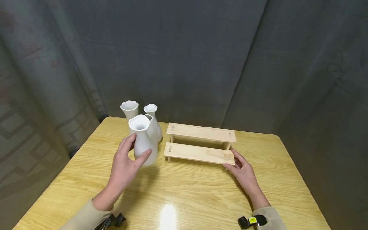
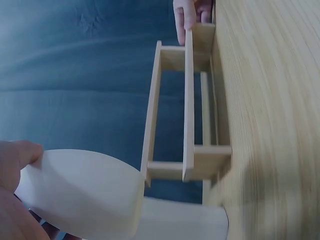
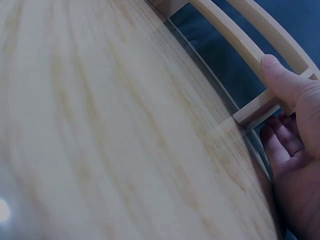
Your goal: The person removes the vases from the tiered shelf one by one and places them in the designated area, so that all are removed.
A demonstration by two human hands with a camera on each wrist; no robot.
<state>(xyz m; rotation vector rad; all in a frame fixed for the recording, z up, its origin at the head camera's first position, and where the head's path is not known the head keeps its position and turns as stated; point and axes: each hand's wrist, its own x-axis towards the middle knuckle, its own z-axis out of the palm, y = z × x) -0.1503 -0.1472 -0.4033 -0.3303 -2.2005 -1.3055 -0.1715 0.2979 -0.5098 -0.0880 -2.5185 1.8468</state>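
My left hand [image 1: 125, 163] grips a white vase [image 1: 145, 147] by its body, thumb on the near side and fingers round the left. In the left wrist view the base of this vase [image 2: 82, 192] hangs off the table. Close behind it are other white vases, one with a scalloped rim [image 1: 129, 106] and one with a narrow neck [image 1: 150, 109]; their lower parts are partly hidden. My right hand [image 1: 242, 171] holds the right end of the lower board of a two-tier wooden stand [image 1: 198, 153], with its thumb [image 3: 280, 75] on the front edge.
The stand's higher board [image 1: 201, 131] lies behind the lower one, close to the grey curtain [image 1: 172, 64]. The wooden table [image 1: 187, 188] reaches toward me, and light glares off its front part. Dark wrist cameras sit on both sleeves.
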